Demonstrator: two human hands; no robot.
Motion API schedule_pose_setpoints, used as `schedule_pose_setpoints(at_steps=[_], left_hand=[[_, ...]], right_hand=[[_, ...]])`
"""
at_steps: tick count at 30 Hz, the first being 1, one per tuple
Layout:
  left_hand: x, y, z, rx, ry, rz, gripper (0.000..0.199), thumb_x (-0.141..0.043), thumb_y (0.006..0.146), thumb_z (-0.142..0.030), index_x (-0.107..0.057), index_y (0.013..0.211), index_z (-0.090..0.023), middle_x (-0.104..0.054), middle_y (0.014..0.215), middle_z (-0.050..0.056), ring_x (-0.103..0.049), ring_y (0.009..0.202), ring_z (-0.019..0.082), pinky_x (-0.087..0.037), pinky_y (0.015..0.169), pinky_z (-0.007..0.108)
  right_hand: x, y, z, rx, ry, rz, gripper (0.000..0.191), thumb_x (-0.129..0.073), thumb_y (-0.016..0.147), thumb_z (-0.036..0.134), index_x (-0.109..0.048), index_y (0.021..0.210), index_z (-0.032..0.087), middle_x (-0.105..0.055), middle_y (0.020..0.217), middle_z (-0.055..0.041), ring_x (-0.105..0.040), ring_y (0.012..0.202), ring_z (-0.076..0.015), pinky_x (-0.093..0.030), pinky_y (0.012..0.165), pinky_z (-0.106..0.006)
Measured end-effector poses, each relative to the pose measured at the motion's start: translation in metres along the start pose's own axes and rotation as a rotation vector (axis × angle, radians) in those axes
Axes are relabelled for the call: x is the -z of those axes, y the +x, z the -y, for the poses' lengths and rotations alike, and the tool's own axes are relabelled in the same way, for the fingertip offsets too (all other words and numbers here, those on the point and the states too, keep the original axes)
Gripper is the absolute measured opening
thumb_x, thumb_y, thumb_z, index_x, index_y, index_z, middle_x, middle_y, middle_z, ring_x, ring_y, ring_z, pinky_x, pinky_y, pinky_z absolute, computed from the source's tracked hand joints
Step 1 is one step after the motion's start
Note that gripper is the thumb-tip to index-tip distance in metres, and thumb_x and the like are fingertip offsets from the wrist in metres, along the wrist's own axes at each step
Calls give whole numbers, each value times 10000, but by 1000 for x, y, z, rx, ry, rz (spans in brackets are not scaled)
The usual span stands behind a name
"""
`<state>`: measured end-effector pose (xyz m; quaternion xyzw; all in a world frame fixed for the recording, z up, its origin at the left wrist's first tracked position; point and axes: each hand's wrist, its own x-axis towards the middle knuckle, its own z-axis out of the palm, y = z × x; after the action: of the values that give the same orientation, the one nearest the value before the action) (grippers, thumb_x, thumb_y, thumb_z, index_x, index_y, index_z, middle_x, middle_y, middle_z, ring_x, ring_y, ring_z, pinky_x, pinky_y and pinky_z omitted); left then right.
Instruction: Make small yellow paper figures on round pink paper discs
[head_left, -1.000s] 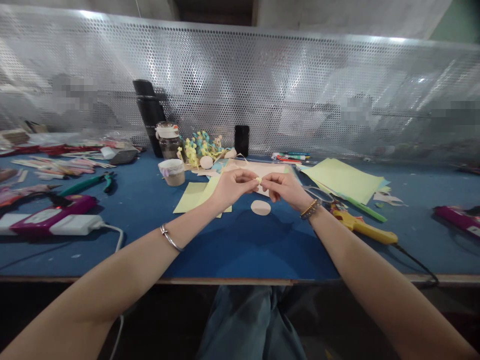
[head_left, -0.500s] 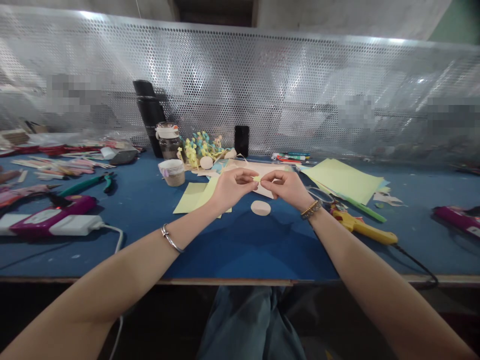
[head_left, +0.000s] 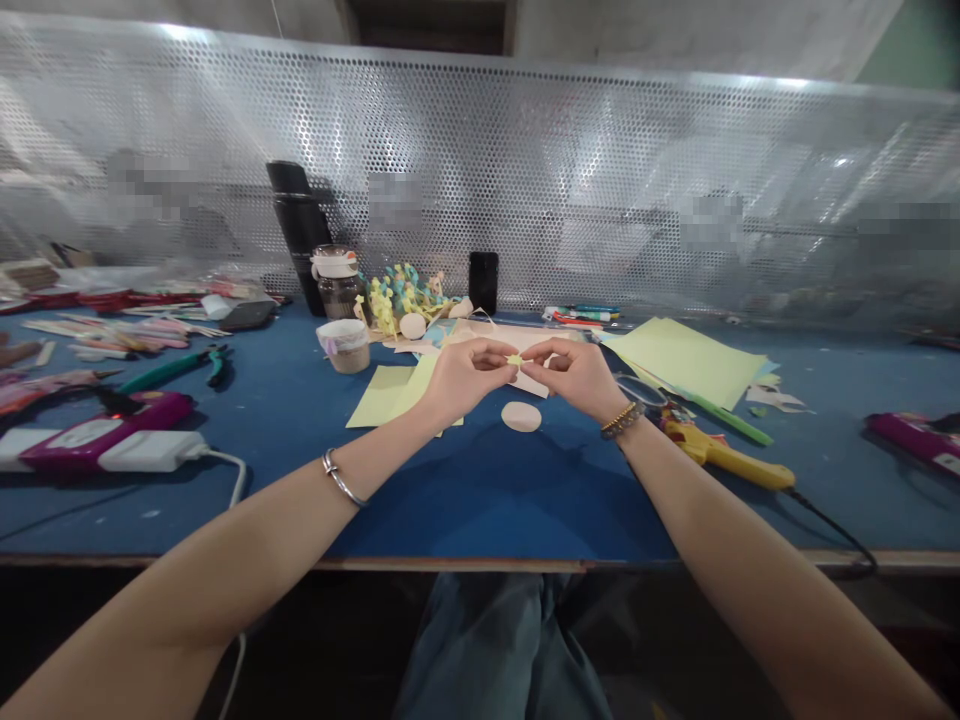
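Between the fingertips of both hands is a small yellow paper piece (head_left: 514, 359), its exact shape too small to make out. My left hand (head_left: 474, 370) pinches it from the left, and my right hand (head_left: 568, 370) pinches it from the right. Just below them a pale oval paper disc (head_left: 521, 416) lies on the blue table. Yellow paper sheets (head_left: 382, 393) lie beside and partly under my left wrist. Behind the hands is a pale pink sheet (head_left: 517, 334), partly covered by them.
A yellow glue gun (head_left: 735, 464) with a black cable and a green cutter-like tool (head_left: 731, 420) lie right, near a yellow paper stack (head_left: 686, 357). Left are a purple power strip (head_left: 112, 432), pliers (head_left: 172, 370) and a small cup (head_left: 345, 347). Paper flowers (head_left: 401, 300) and a phone (head_left: 484, 281) stand behind.
The fingers have shifted very slightly around the yellow paper piece, and a little more of it shows. Both hands stay in nearly the same place.
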<state>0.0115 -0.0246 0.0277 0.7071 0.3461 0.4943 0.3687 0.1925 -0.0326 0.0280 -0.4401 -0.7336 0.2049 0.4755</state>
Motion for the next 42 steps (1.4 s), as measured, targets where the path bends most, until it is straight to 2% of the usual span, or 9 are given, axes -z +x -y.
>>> schedule_pose_setpoints(at_steps=[10, 23, 33, 42], left_hand=[[0, 0, 2, -15, 2, 27, 268, -682, 710, -253, -660, 948, -132, -729, 835, 79, -702, 770, 178, -566, 742, 313], [0, 3, 6, -10, -58, 77, 251, -708, 706, -281, -653, 912, -149, -724, 832, 68, -704, 794, 183, -568, 775, 321], [0, 3, 5, 17, -95, 67, 270, -714, 694, -272, -659, 925, -143, -719, 834, 73, -703, 789, 185, -570, 769, 318], [0, 1, 3, 33, -79, 69, 254, -698, 698, -269, -657, 919, -151, -719, 838, 68, -703, 796, 183, -564, 785, 324]], right_hand=[[-2, -1, -1, -37, 5, 6, 234, -668, 741, 360, -689, 853, 156, -626, 601, -8, -481, 436, -89, -387, 428, -238], [1, -1, 1, -74, 127, 51, 271, -705, 715, 392, -681, 824, 145, -626, 606, -3, -484, 428, -72, -393, 418, -228], [1, 1, -7, -93, 224, 72, 294, -726, 706, 414, -694, 840, 154, -617, 610, 6, -479, 428, -62, -410, 420, -224], [3, 0, -5, -77, 149, 65, 294, -724, 707, 428, -694, 821, 159, -614, 560, 3, -506, 436, -82, -414, 417, -224]])
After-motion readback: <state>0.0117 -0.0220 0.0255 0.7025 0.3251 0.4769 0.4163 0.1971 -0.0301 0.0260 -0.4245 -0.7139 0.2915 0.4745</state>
